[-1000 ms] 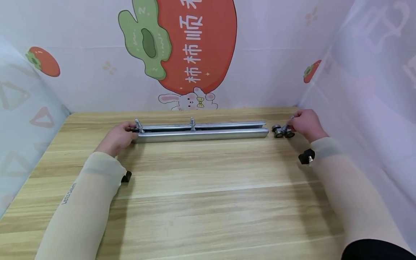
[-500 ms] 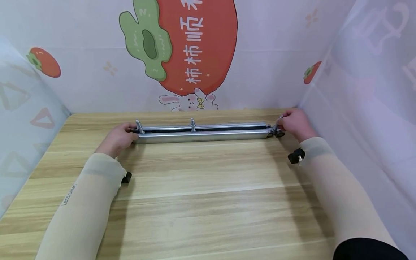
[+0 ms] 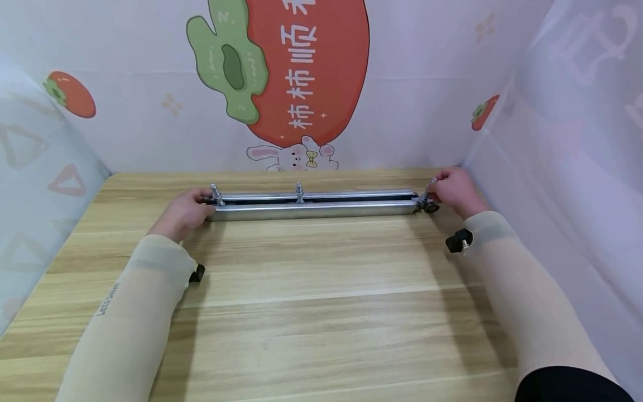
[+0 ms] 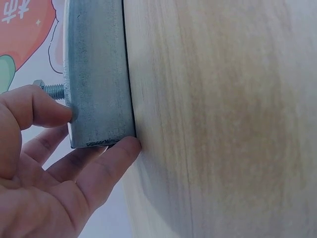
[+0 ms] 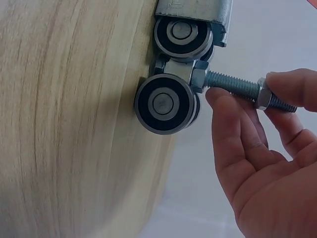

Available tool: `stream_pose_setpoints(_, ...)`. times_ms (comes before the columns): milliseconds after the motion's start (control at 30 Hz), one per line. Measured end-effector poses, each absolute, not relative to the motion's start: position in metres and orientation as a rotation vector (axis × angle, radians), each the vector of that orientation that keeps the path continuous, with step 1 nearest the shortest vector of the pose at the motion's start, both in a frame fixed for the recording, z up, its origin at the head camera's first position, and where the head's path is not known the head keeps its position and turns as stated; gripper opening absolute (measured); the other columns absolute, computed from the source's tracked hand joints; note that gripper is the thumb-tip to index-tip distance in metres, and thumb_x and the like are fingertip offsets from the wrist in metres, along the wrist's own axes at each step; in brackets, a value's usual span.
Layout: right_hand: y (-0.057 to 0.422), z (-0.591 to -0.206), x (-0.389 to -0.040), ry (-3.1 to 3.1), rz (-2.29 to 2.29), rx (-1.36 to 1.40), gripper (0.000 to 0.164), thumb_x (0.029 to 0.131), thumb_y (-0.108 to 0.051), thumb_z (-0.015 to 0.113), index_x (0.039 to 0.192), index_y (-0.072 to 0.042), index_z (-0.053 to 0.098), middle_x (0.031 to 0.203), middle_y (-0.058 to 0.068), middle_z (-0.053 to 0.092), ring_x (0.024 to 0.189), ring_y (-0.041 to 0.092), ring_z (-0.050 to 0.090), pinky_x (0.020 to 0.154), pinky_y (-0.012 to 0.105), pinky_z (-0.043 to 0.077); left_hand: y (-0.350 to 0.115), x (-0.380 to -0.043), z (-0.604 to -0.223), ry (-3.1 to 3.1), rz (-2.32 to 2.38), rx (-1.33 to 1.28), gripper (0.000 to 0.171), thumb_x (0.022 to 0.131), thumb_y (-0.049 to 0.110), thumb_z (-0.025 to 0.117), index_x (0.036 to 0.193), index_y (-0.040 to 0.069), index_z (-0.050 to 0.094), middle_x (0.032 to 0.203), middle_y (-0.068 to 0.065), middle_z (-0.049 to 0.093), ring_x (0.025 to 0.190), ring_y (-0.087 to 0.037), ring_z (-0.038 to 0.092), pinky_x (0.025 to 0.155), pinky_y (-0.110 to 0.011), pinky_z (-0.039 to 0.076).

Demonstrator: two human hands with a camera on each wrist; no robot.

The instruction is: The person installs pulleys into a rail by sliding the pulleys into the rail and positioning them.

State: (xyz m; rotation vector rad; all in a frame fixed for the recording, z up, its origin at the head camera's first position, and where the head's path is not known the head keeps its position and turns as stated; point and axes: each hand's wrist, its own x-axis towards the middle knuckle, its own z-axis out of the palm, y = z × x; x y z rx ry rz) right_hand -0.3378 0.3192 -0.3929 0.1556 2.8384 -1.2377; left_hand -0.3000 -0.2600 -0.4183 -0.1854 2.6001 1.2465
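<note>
A silvery metal rail (image 3: 321,210) with a slot along its top lies across the back of the table. Two threaded bolts stand up from the slot, one bolt (image 3: 299,192) near the middle and another bolt (image 3: 216,195) by the left end. My left hand (image 3: 183,215) holds that left end, thumb on the upper edge and fingertips at the end face. At the right end, my right hand (image 3: 458,192) pinches the upright bolt of a wheeled roller trolley (image 5: 166,104). The trolley's leading wheels (image 5: 181,32) sit at the rail's mouth, partly under its edge; the rear wheels are outside.
The wood-grain table (image 3: 321,312) stretches in front of the rail. A printed cloth wall (image 3: 412,111) rises close behind it, and another cloth side (image 3: 567,167) stands just right of my right hand.
My right hand has moved left with the roller trolley, bringing its leading wheels from apart to the rail's right end. The left hand and the rail have stayed in place.
</note>
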Motion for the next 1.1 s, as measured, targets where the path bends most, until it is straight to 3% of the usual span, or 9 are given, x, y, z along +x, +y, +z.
stream_pose_setpoints(600,0.31,-0.391,-0.337,2.802,-1.259,0.088,0.017,0.096,-0.014,0.063,0.099,0.003,0.061,0.102,0.018,0.065,0.092,0.036,0.063,0.084,0.051,0.052,-0.26,-0.301,-0.418,2.579,1.269,-0.208,0.049,0.101,0.011,0.051,0.149,0.003,0.039,0.146,-0.025,0.036,0.118,-0.035,0.042,0.093,-0.043,0.045)
stream_pose_setpoints(900,0.29,-0.382,-0.341,2.892,-0.99,-0.037,0.016,0.092,-0.017,0.065,0.094,-0.002,0.068,0.098,0.012,0.06,0.085,0.031,0.045,0.067,0.04,0.038,-0.26,-0.299,-0.417,2.591,1.244,-0.187,0.05,0.101,0.011,0.051,0.149,0.002,0.038,0.145,-0.026,0.037,0.119,-0.037,0.041,0.094,-0.044,0.044)
stream_pose_setpoints(1100,0.289,-0.381,-0.34,2.883,-0.998,-0.026,0.017,0.093,-0.018,0.066,0.092,-0.001,0.067,0.101,0.013,0.063,0.084,0.03,0.046,0.065,0.039,0.038,-0.259,-0.297,-0.416,2.592,1.235,-0.179,0.051,0.101,0.013,0.051,0.149,0.002,0.037,0.146,-0.027,0.036,0.119,-0.037,0.041,0.094,-0.045,0.044)
